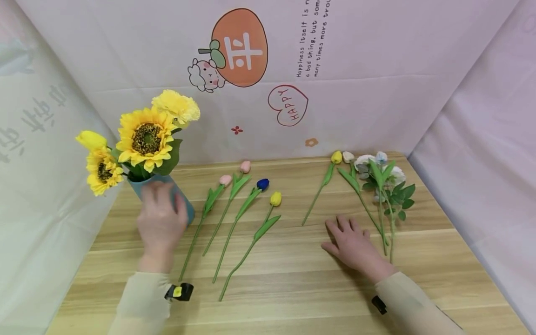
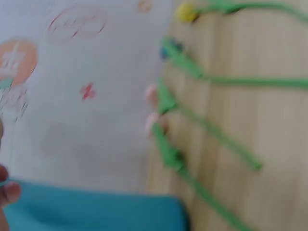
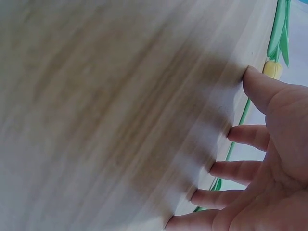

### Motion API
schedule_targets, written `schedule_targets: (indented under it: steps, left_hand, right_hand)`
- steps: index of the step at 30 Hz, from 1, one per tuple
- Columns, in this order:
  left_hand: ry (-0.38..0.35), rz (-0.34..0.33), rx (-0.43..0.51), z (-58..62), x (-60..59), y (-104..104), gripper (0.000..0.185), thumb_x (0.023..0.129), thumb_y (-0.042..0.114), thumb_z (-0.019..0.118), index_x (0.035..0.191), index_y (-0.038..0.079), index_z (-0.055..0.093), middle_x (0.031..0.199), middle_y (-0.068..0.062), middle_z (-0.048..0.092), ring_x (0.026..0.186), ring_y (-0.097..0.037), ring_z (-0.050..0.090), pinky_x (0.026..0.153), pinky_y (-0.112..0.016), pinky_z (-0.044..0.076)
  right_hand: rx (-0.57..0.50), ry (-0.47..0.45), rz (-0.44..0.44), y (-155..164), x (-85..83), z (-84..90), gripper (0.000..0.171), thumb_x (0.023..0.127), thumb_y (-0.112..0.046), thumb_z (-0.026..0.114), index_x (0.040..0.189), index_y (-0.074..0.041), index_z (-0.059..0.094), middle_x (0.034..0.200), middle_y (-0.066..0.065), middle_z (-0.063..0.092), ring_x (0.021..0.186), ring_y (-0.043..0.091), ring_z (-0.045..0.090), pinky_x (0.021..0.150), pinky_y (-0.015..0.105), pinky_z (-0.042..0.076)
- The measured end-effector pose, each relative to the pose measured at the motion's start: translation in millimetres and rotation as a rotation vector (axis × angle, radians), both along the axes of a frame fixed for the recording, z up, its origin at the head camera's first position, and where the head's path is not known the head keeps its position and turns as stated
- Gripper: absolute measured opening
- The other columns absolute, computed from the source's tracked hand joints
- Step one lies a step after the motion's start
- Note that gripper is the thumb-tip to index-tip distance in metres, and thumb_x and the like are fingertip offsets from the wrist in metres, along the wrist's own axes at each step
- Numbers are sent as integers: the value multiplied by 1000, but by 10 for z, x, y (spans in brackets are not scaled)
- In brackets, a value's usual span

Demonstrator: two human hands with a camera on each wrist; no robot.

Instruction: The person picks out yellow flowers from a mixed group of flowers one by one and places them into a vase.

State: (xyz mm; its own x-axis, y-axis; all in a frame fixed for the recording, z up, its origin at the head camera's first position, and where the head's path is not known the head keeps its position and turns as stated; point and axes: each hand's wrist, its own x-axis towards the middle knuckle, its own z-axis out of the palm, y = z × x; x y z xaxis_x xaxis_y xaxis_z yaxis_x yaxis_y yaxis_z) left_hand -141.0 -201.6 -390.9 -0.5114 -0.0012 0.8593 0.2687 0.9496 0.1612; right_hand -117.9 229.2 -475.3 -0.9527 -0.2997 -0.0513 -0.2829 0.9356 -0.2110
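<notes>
Wooden table (image 1: 293,279), left hand (image 1: 161,223) gripping blue vase (image 1: 184,204), right hand (image 1: 353,244) flat, fingers spread, empty.

Teal vase (image 1: 186,204) w/ sunflowers (image 1: 145,137) – upright, table's left
</notes>
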Motion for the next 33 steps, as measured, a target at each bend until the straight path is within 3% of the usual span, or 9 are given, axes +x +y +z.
schedule_targets:
  steps: [3, 6, 13, 17, 20, 25, 30, 33]
  left_hand:
    - [-99, -119, -118, -147, 25, 162, 14, 91, 7, 67, 102, -2, 68, 97, -21, 67, 80, -42, 64, 52, -52, 56]
    - [-292, -203, -188, -285, 63, 354, 15, 90, 12, 74, 100, 1, 71, 93, -16, 69, 84, -38, 64, 60, -49, 58]
    - [-763, -221, -272, -558, 176, 776, 27, 93, 32, 75, 109, 10, 75, 106, -8, 71, 98, -29, 67, 80, -46, 59]
    - [-955, -224, -289, -683, 205, 952, 28, 94, 42, 73, 100, 15, 70, 106, -4, 68, 99, -26, 66, 79, -46, 58]
    - [-969, -223, -320, -759, 220, 1024, 26, 92, 38, 76, 90, 14, 66, 97, -3, 66, 88, -24, 66, 69, -44, 57]
    - [-877, -222, -351, -812, 233, 1065, 8, 91, 12, 73, 86, 8, 68, 82, -3, 63, 69, -22, 66, 52, -39, 54]
    - [-844, -222, -373, -803, 244, 1041, 7, 90, 0, 70, 85, 5, 67, 79, -5, 64, 60, -22, 64, 46, -36, 52]
    - [-776, -238, -426, -755, 251, 1001, 7, 88, -3, 71, 88, 3, 68, 81, -7, 66, 61, -21, 65, 47, -32, 53]
  right_hand:
    - [5, 3, 3, -7, 1, 3, 64, 99, -44, 65, 149, -7, 49, 152, 32, 39, 137, 61, 35, 92, 84, 35]
    - [5, 14, 7, -9, 10, 11, 63, 99, -43, 65, 148, -7, 49, 151, 32, 40, 136, 60, 36, 91, 84, 37]
    - [8, 13, 8, -5, 4, -1, 63, 99, -43, 66, 148, -7, 50, 150, 31, 41, 135, 60, 37, 90, 84, 37]
    - [6, 7, 3, -3, -3, 4, 64, 99, -44, 65, 149, -7, 49, 151, 32, 40, 136, 60, 36, 91, 84, 36]
    - [6, 10, 5, -4, -5, 6, 64, 99, -44, 65, 149, -8, 49, 151, 32, 40, 136, 60, 36, 91, 84, 36]
    - [4, 22, 5, -9, 0, 7, 63, 98, -44, 66, 148, -8, 50, 150, 31, 41, 136, 60, 37, 90, 84, 37]
    - [3, 36, 10, 1, 1, -13, 62, 98, -44, 66, 147, -8, 50, 149, 31, 41, 134, 60, 38, 89, 84, 38]
    - [5, 36, 12, 9, 2, -26, 63, 98, -44, 66, 147, -8, 50, 149, 32, 41, 134, 60, 38, 88, 84, 38]
